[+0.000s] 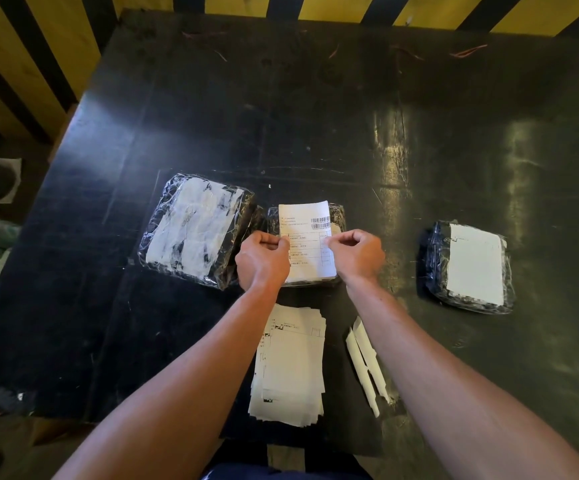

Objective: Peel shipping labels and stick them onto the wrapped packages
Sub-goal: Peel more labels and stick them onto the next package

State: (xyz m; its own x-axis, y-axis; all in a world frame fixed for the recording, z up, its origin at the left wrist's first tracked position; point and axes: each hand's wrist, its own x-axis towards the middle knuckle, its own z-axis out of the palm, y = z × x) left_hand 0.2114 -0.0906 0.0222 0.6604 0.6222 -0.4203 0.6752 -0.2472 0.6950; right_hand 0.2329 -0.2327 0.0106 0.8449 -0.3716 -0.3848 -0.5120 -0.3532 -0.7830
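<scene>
A white shipping label [307, 237] with barcodes is held over a small plastic-wrapped package [338, 214] in the middle of the black table [316, 116]. My left hand [264, 258] pinches the label's left edge and my right hand [355, 254] pinches its right edge. The package is mostly hidden under the label and my hands. A larger wrapped package [194, 230] with torn white paper on top lies just to the left. A third wrapped package [468, 268] with a white label on it lies at the right.
A stack of label sheets [290, 365] lies near the table's front edge between my forearms. Two narrow white backing strips [366, 362] lie to its right. A yellow and black striped wall [38, 46] stands behind and to the left of the table.
</scene>
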